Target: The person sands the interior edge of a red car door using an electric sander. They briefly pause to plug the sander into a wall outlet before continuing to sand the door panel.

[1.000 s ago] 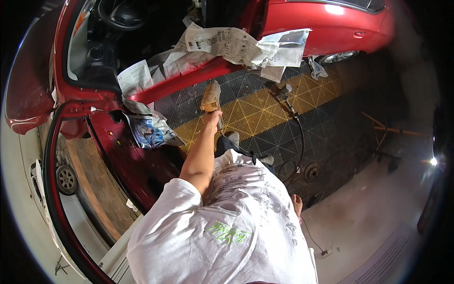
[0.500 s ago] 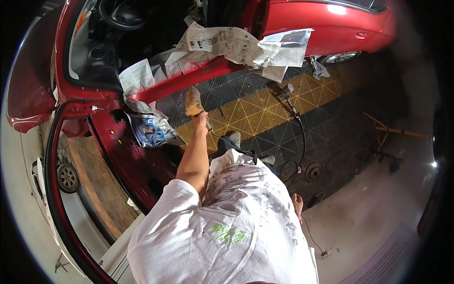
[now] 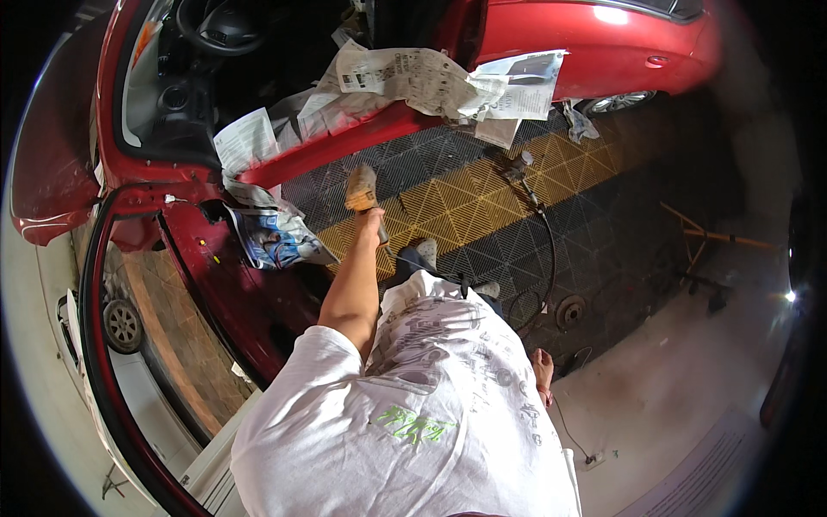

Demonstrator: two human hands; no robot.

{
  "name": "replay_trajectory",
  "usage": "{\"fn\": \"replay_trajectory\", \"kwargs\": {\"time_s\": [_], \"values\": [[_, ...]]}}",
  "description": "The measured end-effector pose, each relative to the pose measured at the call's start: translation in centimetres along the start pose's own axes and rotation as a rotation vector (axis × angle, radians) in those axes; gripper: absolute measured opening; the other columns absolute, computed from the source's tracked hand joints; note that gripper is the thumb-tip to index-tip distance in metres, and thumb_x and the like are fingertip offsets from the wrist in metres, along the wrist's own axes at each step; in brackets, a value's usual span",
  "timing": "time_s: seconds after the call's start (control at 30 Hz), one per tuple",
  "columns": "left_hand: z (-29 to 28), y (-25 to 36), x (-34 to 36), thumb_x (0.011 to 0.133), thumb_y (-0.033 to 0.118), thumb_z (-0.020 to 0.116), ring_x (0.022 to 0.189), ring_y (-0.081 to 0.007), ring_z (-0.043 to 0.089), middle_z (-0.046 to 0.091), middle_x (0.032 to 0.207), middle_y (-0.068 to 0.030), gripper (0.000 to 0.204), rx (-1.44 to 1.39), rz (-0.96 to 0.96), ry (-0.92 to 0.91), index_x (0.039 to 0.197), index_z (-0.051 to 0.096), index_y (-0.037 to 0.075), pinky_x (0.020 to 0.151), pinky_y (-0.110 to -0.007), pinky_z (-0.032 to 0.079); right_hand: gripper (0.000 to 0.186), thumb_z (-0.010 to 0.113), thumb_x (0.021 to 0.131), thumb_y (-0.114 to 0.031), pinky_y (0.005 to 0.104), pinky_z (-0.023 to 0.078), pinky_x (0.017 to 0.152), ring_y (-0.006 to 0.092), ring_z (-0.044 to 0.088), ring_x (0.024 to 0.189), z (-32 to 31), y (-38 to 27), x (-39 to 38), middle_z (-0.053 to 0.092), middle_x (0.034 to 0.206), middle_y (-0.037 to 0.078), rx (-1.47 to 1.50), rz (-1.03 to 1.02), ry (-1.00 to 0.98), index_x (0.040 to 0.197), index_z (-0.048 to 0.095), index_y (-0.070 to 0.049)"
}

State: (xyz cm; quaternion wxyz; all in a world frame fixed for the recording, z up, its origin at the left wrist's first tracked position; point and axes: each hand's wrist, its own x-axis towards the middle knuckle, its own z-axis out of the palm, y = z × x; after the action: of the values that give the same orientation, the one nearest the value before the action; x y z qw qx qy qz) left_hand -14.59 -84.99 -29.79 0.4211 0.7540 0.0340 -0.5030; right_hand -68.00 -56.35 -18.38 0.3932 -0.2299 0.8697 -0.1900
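Observation:
My left hand (image 3: pixel 369 226) is stretched out in front of me, closed round the dark grip of a dusty yellow-orange hand tool (image 3: pixel 361 189). I cannot make out its exact kind. The tool's wide end points toward the car's red door sill (image 3: pixel 336 140), apart from it and above the floor tiles. Newspaper sheets (image 3: pixel 413 77) cover the upper sill and the door opening. At my right side hangs my right hand (image 3: pixel 542 370), bare and small in view, and how its fingers are held is unclear.
The open red car door (image 3: pixel 228 267) stands close on my left, with more newspaper (image 3: pixel 271 237) at its hinge side. A hose (image 3: pixel 551 246) with a metal fitting and round gauge (image 3: pixel 527 160) lies on the tiles. Farther right are a brake disc (image 3: pixel 569 312) and an orange stand (image 3: pixel 728 239).
My left hand has moved slightly right and toward me, carrying the hand tool with it. The tool has turned a little. My right hand has barely shifted.

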Motion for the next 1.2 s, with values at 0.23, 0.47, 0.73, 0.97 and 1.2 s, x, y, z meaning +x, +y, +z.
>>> {"fn": "replay_trajectory", "kwargs": {"time_s": [0.23, 0.47, 0.73, 0.97, 1.2], "values": [[3.4, 1.0, -0.7, 0.08, 0.011, 0.073, 0.088, -0.0222, 0.062, 0.064, 0.095, -0.007, 0.038, 0.138, 0.08, -0.219, 0.114, 0.059, 0.006, 0.077, -0.043, 0.05, 0.031, 0.065, 0.1, -0.03, 0.0264, 0.048, 0.055, 0.011, 0.062, 0.065, 1.8, 0.8, -0.5, 0.068, 0.086, 0.005, 0.009, -0.018, -0.052, 0.111, 0.066, -0.001], [5.6, 0.9, -1.9, 0.078, 0.008, 0.072, 0.086, -0.0201, 0.061, 0.065, 0.094, -0.0045, 0.025, 0.11, 0.082, -0.379, 0.102, 0.064, 0.008, 0.075, -0.041, 0.05, 0.032, 0.064, 0.1, -0.031, 0.0271, 0.049, 0.054, 0.0121, 0.063, 0.065, 1.1, 0.4, -1.2, 0.068, 0.086, 0.006, 0.011, -0.006, -0.044, 0.112, 0.066, -0.001], [1.1, 1.7, -0.4, 0.082, 0.008, 0.071, 0.085, -0.0222, 0.058, 0.06, 0.092, -0.0063, 0.025, -0.133, -0.005, 0.003, 0.104, 0.06, 0.006, 0.08, -0.04, 0.047, 0.034, 0.065, 0.1, -0.032, 0.0276, 0.049, 0.054, 0.0131, 0.064, 0.065, 1.0, 0.7, 0.1, 0.068, 0.086, 0.006, 0.016, -0.023, -0.068, 0.115, 0.065, -0.001], [-5.1, 1.2, 2.1, 0.084, 0.005, 0.069, 0.091, -0.0244, 0.059, 0.059, 0.097, -0.007, 0.028, -0.367, 0.036, 0.351, 0.108, 0.054, 0.009, 0.081, -0.045, 0.048, 0.035, 0.064, 0.1, -0.032, 0.0269, 0.049, 0.051, 0.0131, 0.065, 0.064, 1.2, -0.4, 1.2, 0.068, 0.087, 0.007, -0.014, -0.07, -0.108, 0.116, 0.065, -0.001], [-7.4, 0.1, 2.4, 0.085, 0.004, 0.067, 0.106, -0.0282, 0.059, 0.056, 0.123, -0.0105, 0.055, -0.366, 0.022, 0.491, 0.136, 0.048, 0.011, 0.089, -0.048, 0.05, 0.036, 0.064, 0.099, -0.034, 0.0268, 0.051, 0.051, 0.0131, 0.066, 0.065, 0.9, -2.6, 2.1, 0.068, 0.089, 0.007, -0.047, -0.06, -0.099, 0.116, 0.065, -0.002]]}}
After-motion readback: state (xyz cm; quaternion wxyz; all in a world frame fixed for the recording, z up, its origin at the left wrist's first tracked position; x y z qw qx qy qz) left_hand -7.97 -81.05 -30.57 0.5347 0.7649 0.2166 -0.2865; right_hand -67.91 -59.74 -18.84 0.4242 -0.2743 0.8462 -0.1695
